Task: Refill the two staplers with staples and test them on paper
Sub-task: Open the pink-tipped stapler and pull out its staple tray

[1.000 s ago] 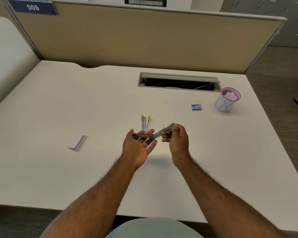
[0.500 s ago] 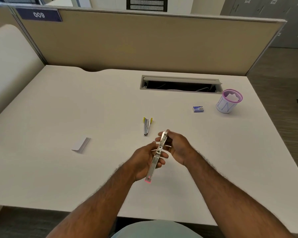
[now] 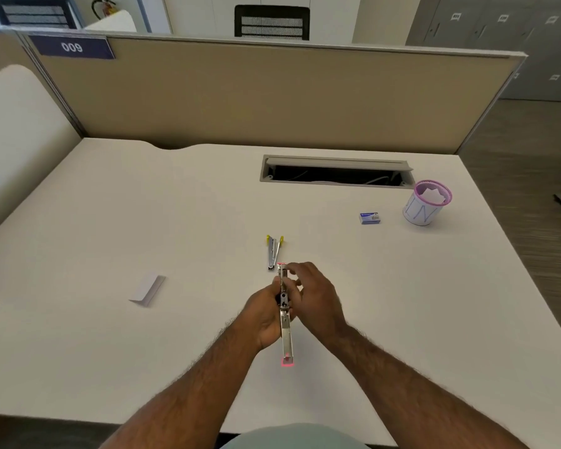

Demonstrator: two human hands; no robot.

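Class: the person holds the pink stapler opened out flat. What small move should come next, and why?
Probably reach the right hand to the staple box: the pink stapler lies opened in both hands, and the box sits unopened-looking, apart on the desk.

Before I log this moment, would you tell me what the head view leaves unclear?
- Pink stapler: whether staples sit in its open channel is too small to tell; the left hand and right hand cover its middle.
- Staple box: label too small to read.
- Cup: the rim hides most of the paper inside.
- Yellow stapler: loaded or not, too small.
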